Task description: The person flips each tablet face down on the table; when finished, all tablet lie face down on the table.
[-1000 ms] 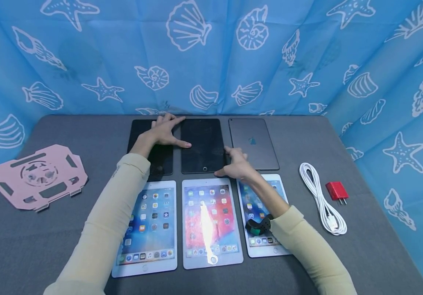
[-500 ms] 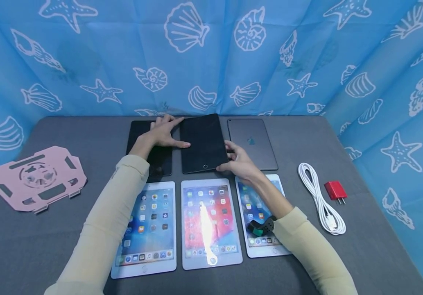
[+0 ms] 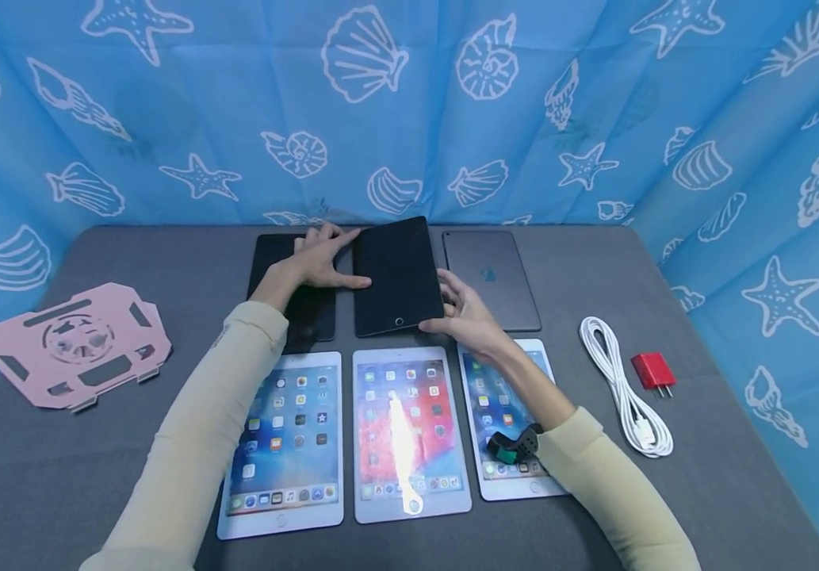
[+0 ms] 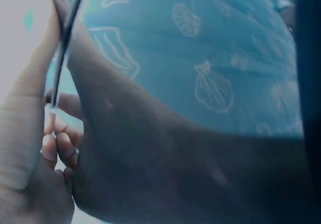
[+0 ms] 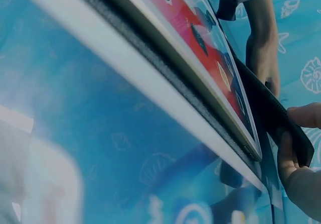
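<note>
In the head view, a black tablet (image 3: 398, 277) in the back row is tilted, its right side raised off the table. My right hand (image 3: 469, 317) pinches its lower right edge, thumb in front and fingers behind; the right wrist view shows this hold on the dark tablet edge (image 5: 273, 108). At its left side, my left hand (image 3: 316, 260) has thumb and index finger spread, touching the edge and upper left corner. Under that hand lies another black tablet (image 3: 312, 313), partly covered. The left wrist view catches the raised tablet as a thin line (image 4: 64, 48) by the thumb.
Three white tablets with lit screens lie in front: left (image 3: 295, 444), middle (image 3: 409, 436), right (image 3: 495, 396). A grey tablet (image 3: 487, 277) lies face down at back right. A pink slotted plate (image 3: 81, 341) is left; a white cable (image 3: 616, 388) and red charger (image 3: 653, 371) are right.
My right hand has taken hold of the middle black tablet's right edge and raised that side from the table. My left hand has stayed at its left edge.
</note>
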Motion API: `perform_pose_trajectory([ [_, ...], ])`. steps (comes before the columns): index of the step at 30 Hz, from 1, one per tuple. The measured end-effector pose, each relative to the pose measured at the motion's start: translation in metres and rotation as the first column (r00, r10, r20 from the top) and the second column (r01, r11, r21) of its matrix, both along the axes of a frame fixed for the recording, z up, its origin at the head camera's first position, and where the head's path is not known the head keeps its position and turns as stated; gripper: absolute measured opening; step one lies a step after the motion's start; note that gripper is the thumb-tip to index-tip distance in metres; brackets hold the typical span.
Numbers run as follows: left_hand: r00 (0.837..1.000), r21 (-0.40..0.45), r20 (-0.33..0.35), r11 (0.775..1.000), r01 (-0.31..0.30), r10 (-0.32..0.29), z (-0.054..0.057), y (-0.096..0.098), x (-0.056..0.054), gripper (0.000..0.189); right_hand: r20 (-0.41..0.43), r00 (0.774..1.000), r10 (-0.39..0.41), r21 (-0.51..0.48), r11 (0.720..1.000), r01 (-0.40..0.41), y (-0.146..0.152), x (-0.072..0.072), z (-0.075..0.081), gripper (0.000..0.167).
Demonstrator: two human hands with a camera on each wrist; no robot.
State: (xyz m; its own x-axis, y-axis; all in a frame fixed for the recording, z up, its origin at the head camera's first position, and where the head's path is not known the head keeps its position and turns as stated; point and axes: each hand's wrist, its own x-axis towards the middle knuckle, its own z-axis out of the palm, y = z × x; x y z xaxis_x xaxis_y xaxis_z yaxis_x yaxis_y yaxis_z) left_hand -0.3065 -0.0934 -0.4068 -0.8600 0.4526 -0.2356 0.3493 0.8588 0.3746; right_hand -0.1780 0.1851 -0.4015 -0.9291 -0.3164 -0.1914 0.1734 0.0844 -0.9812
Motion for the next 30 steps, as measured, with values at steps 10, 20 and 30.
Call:
perform_pose_trajectory([
  [10,0.999,0.005,0.020,0.999,0.043,-0.043,0.005,0.009,0.003,0.108,-0.145,0.989,0.022,0.120,0.993,-0.005,0.000,0.006,0.018,0.096],
  [20,0.998,0.022,-0.012,0.997,0.069,-0.069,0.006,0.021,0.008,0.108,-0.250,0.968,0.024,0.166,0.986,0.018,0.001,0.009,0.032,0.093],
  [30,0.999,0.052,-0.010,0.997,0.049,-0.049,0.007,0.037,0.012,0.109,-0.309,0.950,0.034,0.197,0.980,0.029,0.007,0.011,0.040,0.088],
])
